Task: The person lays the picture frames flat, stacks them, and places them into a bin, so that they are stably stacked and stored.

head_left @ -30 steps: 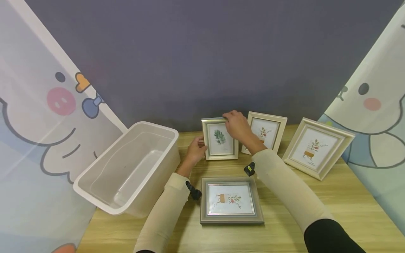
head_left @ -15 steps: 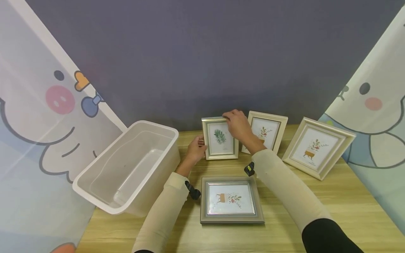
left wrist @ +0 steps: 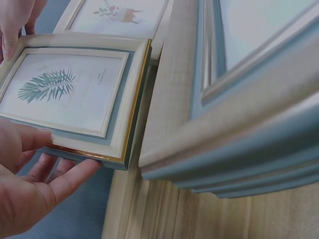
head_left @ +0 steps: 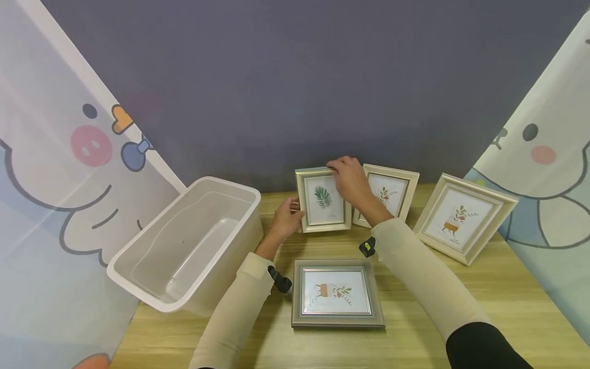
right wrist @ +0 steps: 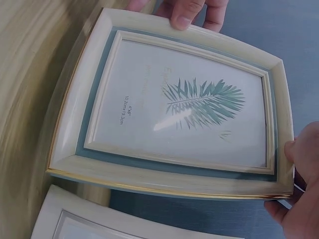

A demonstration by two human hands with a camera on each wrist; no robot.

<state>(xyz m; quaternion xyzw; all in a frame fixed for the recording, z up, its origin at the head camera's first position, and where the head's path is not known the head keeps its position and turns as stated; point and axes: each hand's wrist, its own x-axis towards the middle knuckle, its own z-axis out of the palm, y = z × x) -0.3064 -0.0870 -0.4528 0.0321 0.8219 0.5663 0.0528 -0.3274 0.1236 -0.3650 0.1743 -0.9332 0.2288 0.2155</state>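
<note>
Cream-coloured and edged with a thin gold line, the small rectangular picture frame with a green fern print stands near the back of the pale wooden bench, just in front of the grey-blue wall, and from the head view both hands are on it: the left hand pinches its left edge low down while the right hand curls over its top right corner, a two-point hold that likely keeps the upright frame from tipping or twisting. Just to its right a second cream frame with a red-flower print leans back toward the wall, and farther right a larger cream frame leans the same way; a grey frame lies flat between the forearms, and a white plastic tub sits tilted at the left, its mouth turned toward the person. From the left wrist view, the left hand has its thumb on the frame's front face and its fingers under the edge, a narrow grip on the fern frame. From the right wrist view, the right hand closes its grip on one end of the frame and the other hand's fingertips clamp the opposite end; whether the frame's lower edge touches the bench I cannot tell.
</note>
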